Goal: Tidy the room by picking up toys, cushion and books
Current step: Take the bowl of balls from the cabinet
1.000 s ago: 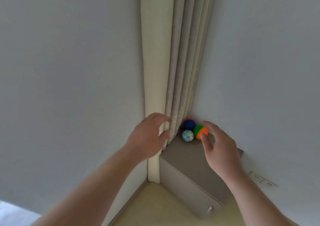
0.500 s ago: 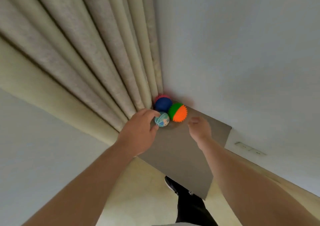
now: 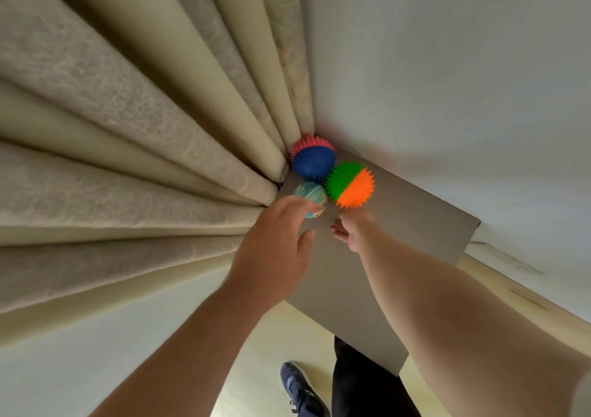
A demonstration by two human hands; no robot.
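Spiky ball (image 3: 350, 184) points its orange half at right hand (image 3: 353, 232).

text: none was legible anywhere in view | small patterned ball (image 3: 309, 194): carried a swirled blue-green print, no letters or numbers made out | shoe (image 3: 302, 391): dark blue, no brand mark could be read

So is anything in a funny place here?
Yes. Three toys are bunched on the cabinet, squeezed into the corner by the curtain: a blue ball, a green and orange ball and a small pale ball. They look left out. Nothing looks broken or spilled.
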